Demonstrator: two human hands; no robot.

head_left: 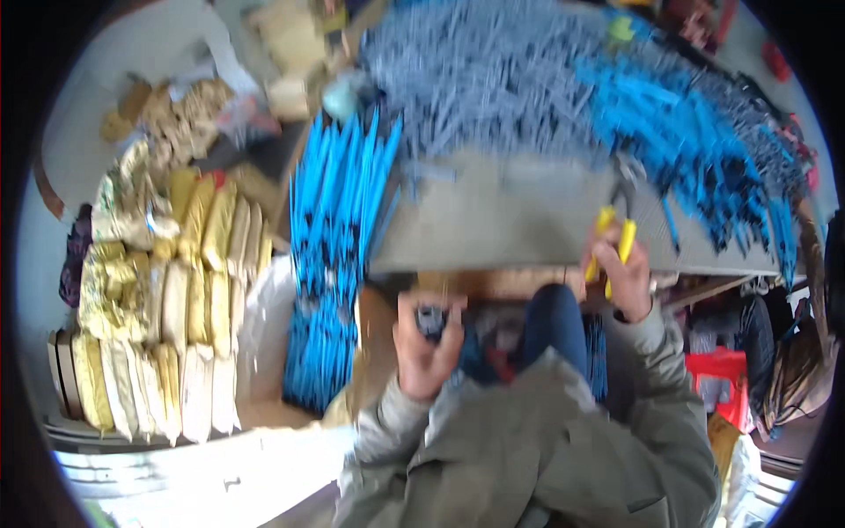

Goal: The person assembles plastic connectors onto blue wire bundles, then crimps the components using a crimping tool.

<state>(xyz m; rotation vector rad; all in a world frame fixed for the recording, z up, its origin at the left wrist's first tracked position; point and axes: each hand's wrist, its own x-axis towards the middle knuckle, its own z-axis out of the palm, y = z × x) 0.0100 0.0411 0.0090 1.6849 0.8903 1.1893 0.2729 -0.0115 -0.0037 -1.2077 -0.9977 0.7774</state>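
My right hand [630,283] is closed round the yellow handles of a pair of pliers [628,236], above the table's near edge. The pliers' grey jaws point away from me, toward the blue pieces. Lower and further left, in front of the table edge, my left hand [424,356] is curled round a small dark grey-black piece [430,322]. Blur hides what kind of piece it is. The two hands are well apart. Long blue strips with dark ends [334,202] lie in a bundle beyond and left of my left hand.
A large heap of grey-blue pieces [484,79] covers the far part of the grey table [493,220]. More blue strips [687,132] spread at the right. Stacked yellow and cream packets [198,299] stand at the left. A red bag [720,378] lies low on the right.
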